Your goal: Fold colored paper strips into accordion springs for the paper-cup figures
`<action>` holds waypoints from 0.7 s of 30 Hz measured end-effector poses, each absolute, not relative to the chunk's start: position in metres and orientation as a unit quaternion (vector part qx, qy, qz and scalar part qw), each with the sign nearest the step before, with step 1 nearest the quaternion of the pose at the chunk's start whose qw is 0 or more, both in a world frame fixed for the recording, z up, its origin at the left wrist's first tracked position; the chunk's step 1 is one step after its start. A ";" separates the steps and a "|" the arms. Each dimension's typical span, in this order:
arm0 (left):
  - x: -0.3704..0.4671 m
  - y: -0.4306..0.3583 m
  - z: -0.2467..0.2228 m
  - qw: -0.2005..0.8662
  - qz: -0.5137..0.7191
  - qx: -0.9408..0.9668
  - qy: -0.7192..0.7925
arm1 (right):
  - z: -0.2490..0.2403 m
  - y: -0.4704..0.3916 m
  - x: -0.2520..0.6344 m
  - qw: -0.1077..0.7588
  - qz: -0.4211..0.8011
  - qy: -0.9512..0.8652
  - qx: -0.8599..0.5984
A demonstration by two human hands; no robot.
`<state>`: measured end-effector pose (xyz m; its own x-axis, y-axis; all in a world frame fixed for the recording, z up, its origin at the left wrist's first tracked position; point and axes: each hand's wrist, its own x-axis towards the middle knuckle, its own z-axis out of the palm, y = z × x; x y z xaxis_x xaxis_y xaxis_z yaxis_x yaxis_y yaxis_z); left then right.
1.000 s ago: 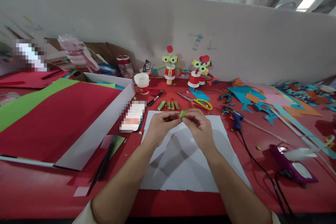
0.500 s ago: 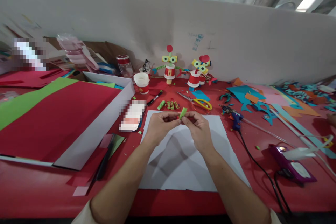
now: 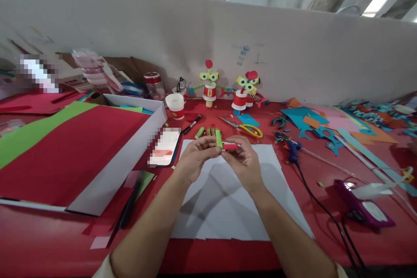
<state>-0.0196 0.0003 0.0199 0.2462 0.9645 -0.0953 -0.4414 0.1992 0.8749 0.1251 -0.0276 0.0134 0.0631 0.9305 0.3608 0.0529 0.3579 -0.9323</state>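
Observation:
A green paper strip [image 3: 219,138] and a red paper strip [image 3: 230,146] meet at a right angle between my fingertips, green pointing away and red pointing right. My left hand [image 3: 197,156] pinches them near the corner where they join. With fingers and thumb closed around the red strip, my right hand [image 3: 245,163] holds the other side. Both hands are above a white sheet [image 3: 224,213]. Just beyond them lie folded paper springs, a green one [image 3: 200,132] and a green-and-red one [image 3: 211,131], the latter partly hidden by the green strip.
Scissors [image 3: 250,130], a marker [image 3: 192,124] and paper cups [image 3: 176,106] lie beyond the sheet. Paper-cup figures [image 3: 209,92] stand by the wall. At right are a glue gun [image 3: 294,150] and a purple power strip [image 3: 365,206]; at left, a phone [image 3: 165,145] and a white box [image 3: 130,156].
The red strip has swung out to the right and now shows clearly. The green strip stands straighter, pointing away from me. Both hands remain in nearly the same place.

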 end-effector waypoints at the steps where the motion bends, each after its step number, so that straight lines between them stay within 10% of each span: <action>1: -0.019 0.000 0.019 0.694 0.507 0.379 0.342 | 0.014 -0.028 0.124 0.585 0.388 -0.565 -0.433; 21: -0.013 -0.005 0.014 0.643 0.534 0.430 0.342 | 0.009 -0.028 0.116 0.611 0.404 -0.507 -0.454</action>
<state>-0.0129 -0.0046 0.0140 0.1969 0.9802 0.0195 -0.3919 0.0605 0.9180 0.1164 -0.0279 0.0085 0.1591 0.9541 0.2539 -0.0327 0.2621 -0.9645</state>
